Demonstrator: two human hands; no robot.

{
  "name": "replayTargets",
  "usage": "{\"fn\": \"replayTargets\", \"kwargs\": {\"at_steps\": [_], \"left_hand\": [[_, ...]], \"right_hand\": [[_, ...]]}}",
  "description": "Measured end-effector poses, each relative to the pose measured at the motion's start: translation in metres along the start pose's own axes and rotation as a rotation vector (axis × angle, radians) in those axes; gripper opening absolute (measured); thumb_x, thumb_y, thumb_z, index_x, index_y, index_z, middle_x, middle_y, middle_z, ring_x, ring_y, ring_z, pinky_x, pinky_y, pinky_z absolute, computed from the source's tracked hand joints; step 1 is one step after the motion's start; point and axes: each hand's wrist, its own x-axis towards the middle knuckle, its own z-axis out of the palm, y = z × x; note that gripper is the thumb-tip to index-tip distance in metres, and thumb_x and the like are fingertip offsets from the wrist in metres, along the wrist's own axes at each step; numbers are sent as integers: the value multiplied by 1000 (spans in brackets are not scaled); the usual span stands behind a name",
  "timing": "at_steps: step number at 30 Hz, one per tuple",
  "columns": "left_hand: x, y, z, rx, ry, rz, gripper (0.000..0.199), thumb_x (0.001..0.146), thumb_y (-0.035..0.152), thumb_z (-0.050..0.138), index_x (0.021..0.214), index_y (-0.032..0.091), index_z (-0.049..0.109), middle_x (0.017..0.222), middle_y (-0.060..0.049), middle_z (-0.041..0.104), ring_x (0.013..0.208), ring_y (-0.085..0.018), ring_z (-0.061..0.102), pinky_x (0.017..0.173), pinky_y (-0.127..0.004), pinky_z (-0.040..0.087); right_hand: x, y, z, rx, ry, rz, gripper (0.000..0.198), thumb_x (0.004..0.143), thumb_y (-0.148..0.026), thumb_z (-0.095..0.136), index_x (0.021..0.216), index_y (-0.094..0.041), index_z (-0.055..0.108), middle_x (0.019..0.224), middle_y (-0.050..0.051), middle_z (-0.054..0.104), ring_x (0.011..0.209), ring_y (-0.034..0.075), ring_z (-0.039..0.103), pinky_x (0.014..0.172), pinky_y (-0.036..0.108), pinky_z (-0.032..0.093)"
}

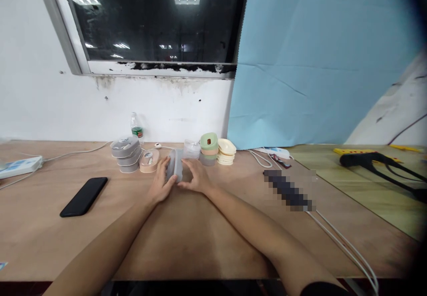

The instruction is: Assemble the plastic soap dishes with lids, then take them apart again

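Note:
A grey, partly see-through plastic box (175,166) is tilted up on the table between my hands. My left hand (161,183) is pressed along its left side, fingers behind and thumb at the lower front. At its right edge, my right hand (197,176) holds it between thumb and fingers. Left of it sit a pink lidded box (149,160) and a stack of grey lidded boxes (125,153). Just behind my right hand are clear plastic pieces (191,149), a stack with a green box (209,141) on top, and stacked cream trays (226,152).
A black phone (84,196) lies at left, near a white power strip (22,167). A bottle (135,126) stands by the wall. To the right are a blurred-out dark object (289,191), white cables (343,242), and a black strap-like thing (370,161).

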Motion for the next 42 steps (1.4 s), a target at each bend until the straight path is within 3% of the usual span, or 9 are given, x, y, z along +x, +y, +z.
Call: {"fn": "replayTargets", "kwargs": {"at_steps": [3, 7, 12, 15, 19, 22, 28, 38, 42], "left_hand": [[-1, 4, -2, 1, -127, -11, 60, 89, 44, 50, 142, 20, 32, 148, -16, 31, 129, -30, 43, 95, -44, 48], [-2, 11, -3, 153, -299, 71, 60, 84, 47, 56, 136, 19, 42, 145, -14, 38, 132, -30, 40, 107, -46, 38], [-2, 16, 2, 218, -484, 165, 75, 78, 52, 61, 142, 21, 36, 151, -13, 29, 133, -30, 40, 107, -43, 38], [2, 12, -3, 350, -408, 168, 68, 79, 54, 59, 137, 21, 43, 150, -12, 32, 134, -32, 37, 109, -46, 34], [9, -4, -23, 585, -129, 43, 53, 86, 54, 49, 125, 18, 54, 145, -14, 40, 134, -31, 36, 110, -49, 29], [12, -21, -37, 756, -21, -81, 54, 87, 52, 47, 128, 17, 52, 146, -15, 38, 139, -33, 27, 110, -52, 26], [9, -37, -40, 870, -132, -254, 65, 83, 56, 50, 135, 17, 46, 148, -17, 36, 139, -38, 24, 108, -59, 21], [12, 4, -25, 694, -53, -8, 32, 90, 44, 45, 106, 22, 62, 107, -8, 68, 105, -24, 58, 112, -49, 19], [9, 5, -18, 707, -32, -89, 47, 80, 54, 57, 115, 23, 60, 126, -11, 58, 115, -30, 53, 106, -51, 28]], "right_hand": [[-5, 11, -4, 22, 39, 15, 74, 71, -71, 58, 126, -21, 51, 113, 12, 61, 106, 28, 56, 93, 43, 44], [-12, 23, -17, -108, 119, 45, 64, 72, -75, 54, 100, -19, 65, 99, 12, 61, 97, 28, 56, 89, 45, 43], [-13, 9, -33, -26, -301, -135, 78, 71, -71, 58, 127, -18, 54, 116, 13, 60, 107, 28, 55, 94, 42, 41], [-15, 0, -37, -29, -445, -37, 75, 76, -64, 59, 135, -19, 48, 119, 13, 61, 109, 27, 55, 94, 41, 41], [-23, 9, -45, -125, -424, 120, 46, 82, -54, 59, 115, -23, 64, 107, 10, 67, 102, 25, 59, 93, 41, 40], [-32, 22, -59, -226, -405, 218, 49, 77, -59, 62, 110, -22, 66, 99, 8, 69, 96, 25, 60, 89, 41, 42], [-44, 39, -81, -305, -388, 318, 48, 74, -61, 63, 102, -22, 68, 95, 6, 71, 90, 24, 63, 81, 35, 45], [-53, 65, -73, -290, -267, 344, 39, 77, -55, 65, 96, -21, 69, 94, 7, 71, 87, 22, 63, 80, 34, 47], [-47, 57, -72, -243, -223, 240, 32, 81, -48, 62, 98, -21, 68, 97, 7, 70, 90, 22, 62, 84, 36, 47]]}}
